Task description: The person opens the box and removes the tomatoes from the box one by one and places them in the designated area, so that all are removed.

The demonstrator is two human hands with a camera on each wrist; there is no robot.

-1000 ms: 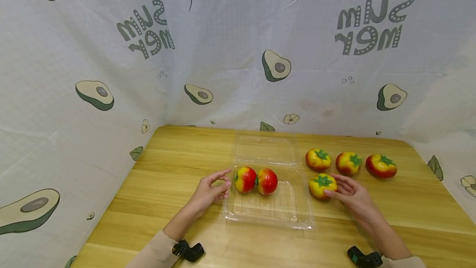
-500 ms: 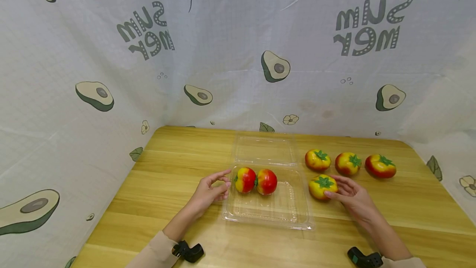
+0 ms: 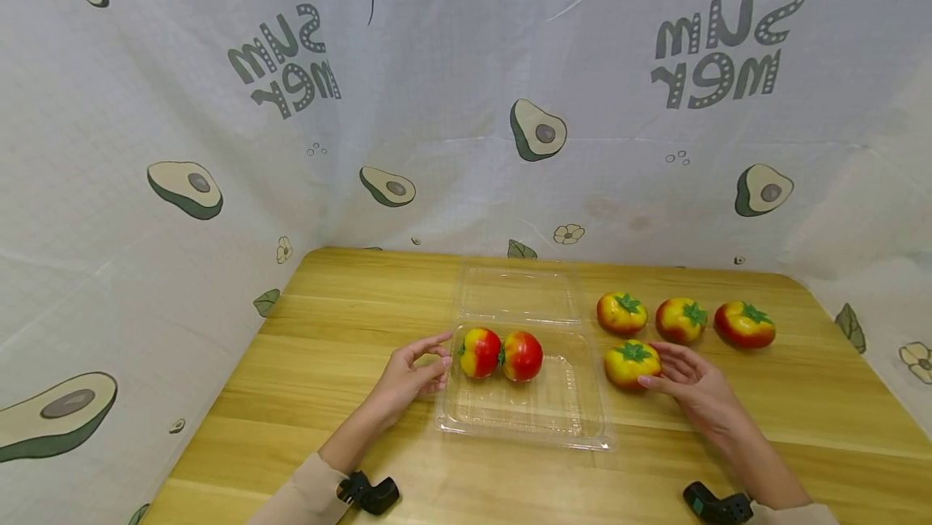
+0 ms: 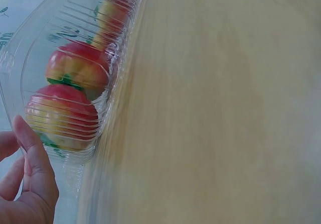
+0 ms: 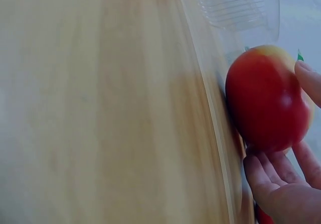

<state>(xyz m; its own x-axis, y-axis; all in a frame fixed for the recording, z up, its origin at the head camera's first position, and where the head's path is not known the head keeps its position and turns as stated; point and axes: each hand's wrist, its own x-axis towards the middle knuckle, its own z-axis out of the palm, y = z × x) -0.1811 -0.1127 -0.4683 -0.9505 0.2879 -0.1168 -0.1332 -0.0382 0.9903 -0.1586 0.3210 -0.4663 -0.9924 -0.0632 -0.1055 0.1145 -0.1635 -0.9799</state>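
A clear plastic clamshell container [image 3: 510, 428] lies with its lid laid back on the table. Two red-and-yellow toy persimmons sit side by side in its back left part, the left one [image 3: 480, 353] and the right one [image 3: 523, 356]. At the container's left rim, my left hand [image 3: 408, 375] pinches the edge between thumb and fingers. My right hand [image 3: 695, 391] holds another toy persimmon [image 3: 632, 365] just right of the container, thumb in front and fingers behind. In the right wrist view this fruit [image 5: 266, 98] shows its red side; whether it touches the table cannot be told.
Three more toy persimmons stand in a row at the back right: the left [image 3: 622, 314], middle [image 3: 680, 320] and right [image 3: 745, 325]. The transparent lid [image 3: 520, 292] reaches toward the table's back edge. A printed curtain [image 3: 451, 104] hangs behind the wooden table [image 3: 349, 298].
The persimmon in my right hand has tipped very slightly, its green top shifting a little away from me. My left hand and the container have stayed in place.
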